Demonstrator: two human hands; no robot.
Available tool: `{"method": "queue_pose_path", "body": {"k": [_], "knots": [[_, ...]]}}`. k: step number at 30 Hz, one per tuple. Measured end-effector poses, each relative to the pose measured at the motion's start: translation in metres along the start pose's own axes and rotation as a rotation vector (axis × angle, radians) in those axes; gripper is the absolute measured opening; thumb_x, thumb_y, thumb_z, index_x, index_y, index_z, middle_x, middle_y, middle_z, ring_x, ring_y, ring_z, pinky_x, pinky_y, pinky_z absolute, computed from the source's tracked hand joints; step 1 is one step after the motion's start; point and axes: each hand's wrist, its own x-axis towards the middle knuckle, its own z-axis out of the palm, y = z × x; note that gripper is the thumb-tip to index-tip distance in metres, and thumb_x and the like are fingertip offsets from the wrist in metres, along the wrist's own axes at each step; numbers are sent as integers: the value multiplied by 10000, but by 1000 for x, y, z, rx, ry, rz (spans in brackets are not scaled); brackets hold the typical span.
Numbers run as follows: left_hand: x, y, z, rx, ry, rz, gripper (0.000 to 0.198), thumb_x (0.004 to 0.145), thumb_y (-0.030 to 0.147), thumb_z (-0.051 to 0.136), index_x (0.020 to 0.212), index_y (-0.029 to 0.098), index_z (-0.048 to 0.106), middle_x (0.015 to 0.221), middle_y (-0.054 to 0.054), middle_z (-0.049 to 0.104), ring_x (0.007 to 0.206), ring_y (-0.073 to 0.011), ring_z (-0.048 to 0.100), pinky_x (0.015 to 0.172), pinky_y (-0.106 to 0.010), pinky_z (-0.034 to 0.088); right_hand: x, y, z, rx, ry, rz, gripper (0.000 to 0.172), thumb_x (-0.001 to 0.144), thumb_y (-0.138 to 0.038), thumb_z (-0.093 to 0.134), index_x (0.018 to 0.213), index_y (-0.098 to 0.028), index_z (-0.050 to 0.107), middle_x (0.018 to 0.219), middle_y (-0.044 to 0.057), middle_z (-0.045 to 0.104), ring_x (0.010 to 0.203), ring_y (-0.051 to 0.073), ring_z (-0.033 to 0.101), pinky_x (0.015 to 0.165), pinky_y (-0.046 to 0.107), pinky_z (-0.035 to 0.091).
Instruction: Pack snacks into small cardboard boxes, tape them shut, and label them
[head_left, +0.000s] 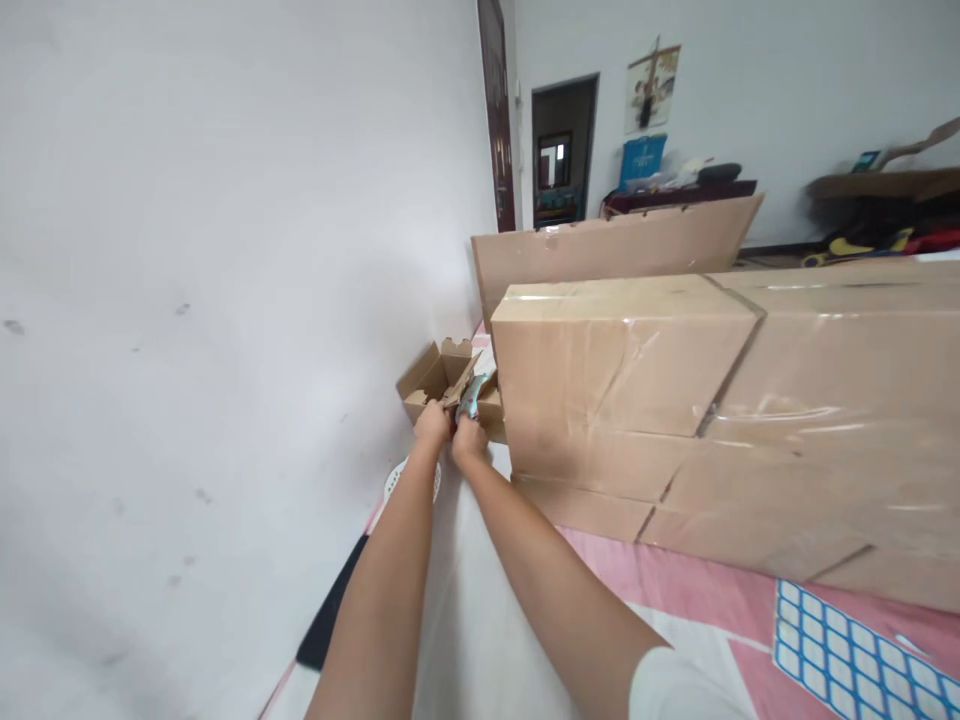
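Both arms reach far forward, to a small open cardboard box (435, 382) by the white wall. My left hand (432, 425) is closed at the box's near edge and seems to grip its cardboard there. Close beside it, my right hand (469, 440) is closed around a shiny grey-and-teal object (471, 396), too small and blurred to name. That object points up and away, in front of a second brown cardboard piece (491, 412). The fingertips of both hands are partly hidden.
Large taped cardboard boxes (622, 380) stand to the right, with an upright cardboard sheet (615, 240) behind. A sheet of blue-edged labels (855, 640) lies on the pink-and-white cloth (622, 560). A dark flat object (330, 610) and a white perforated item (394, 478) lie along the wall.
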Motion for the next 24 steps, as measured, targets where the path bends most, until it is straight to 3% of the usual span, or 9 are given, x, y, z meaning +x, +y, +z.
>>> {"method": "queue_pose_path", "body": {"k": [4, 7, 9, 11, 15, 19, 21, 24], "knots": [[-36, 6, -22, 2, 14, 46, 355, 963, 383, 623, 1252, 178, 611, 1258, -101, 633, 1072, -223, 649, 909, -435, 572, -28, -5, -17, 123, 80, -144, 343, 993, -101, 336, 1102, -93, 661, 1183, 204, 682, 1101, 269, 600, 957, 383, 434], [-81, -1, -47, 2, 70, 83, 289, 967, 375, 617, 1163, 164, 641, 1170, -83, 663, 1016, -202, 658, 887, -412, 570, -62, -9, -28, 237, 143, -295, 300, 970, -112, 342, 1007, -152, 637, 1115, 164, 680, 1055, 252, 576, 945, 358, 431], [-122, -9, -64, -3, 129, 98, 205, 998, 326, 547, 995, 154, 657, 1045, -64, 677, 956, -188, 662, 868, -384, 556, -95, -12, -33, 314, 172, -395, 269, 982, -162, 343, 915, -203, 600, 1030, 120, 670, 1005, 244, 568, 920, 355, 444], [-171, -15, -80, -15, 193, 112, 279, 1020, 276, 430, 847, 183, 627, 972, -60, 665, 922, -192, 670, 843, -351, 539, -138, -13, -38, 381, 196, -473, 266, 987, -191, 334, 838, -234, 550, 960, 91, 647, 979, 244, 562, 901, 364, 454], [-285, -17, -100, -67, 272, 179, 287, 1007, 321, 368, 869, 251, 610, 964, -47, 660, 875, -210, 686, 755, -326, 537, -252, 2, -56, 659, 244, -591, 293, 1007, -255, 337, 752, -259, 480, 815, 53, 582, 857, 250, 560, 810, 395, 476], [-377, -20, -108, -142, 263, 421, 257, 963, 309, 443, 1079, 341, 671, 1057, -38, 713, 884, -230, 712, 716, -328, 579, -364, 65, -102, 777, 283, -409, 283, 997, -415, 420, 785, -304, 570, 735, 47, 574, 730, 270, 587, 701, 422, 510], [-400, -21, -111, -171, 115, 546, 322, 962, 289, 456, 1173, 379, 681, 1132, -30, 728, 954, -237, 721, 764, -323, 597, -407, 116, -141, 746, 292, -226, 250, 962, -504, 469, 869, -347, 640, 751, 63, 614, 705, 291, 623, 615, 426, 532], [-409, -11, -113, -258, -262, 668, 368, 994, 291, 431, 1231, 402, 690, 1208, -26, 725, 1042, -244, 715, 863, -334, 595, -463, 199, -221, 581, 310, -59, 285, 979, -525, 421, 969, -400, 676, 753, 73, 641, 669, 290, 650, 529, 417, 548]]}}
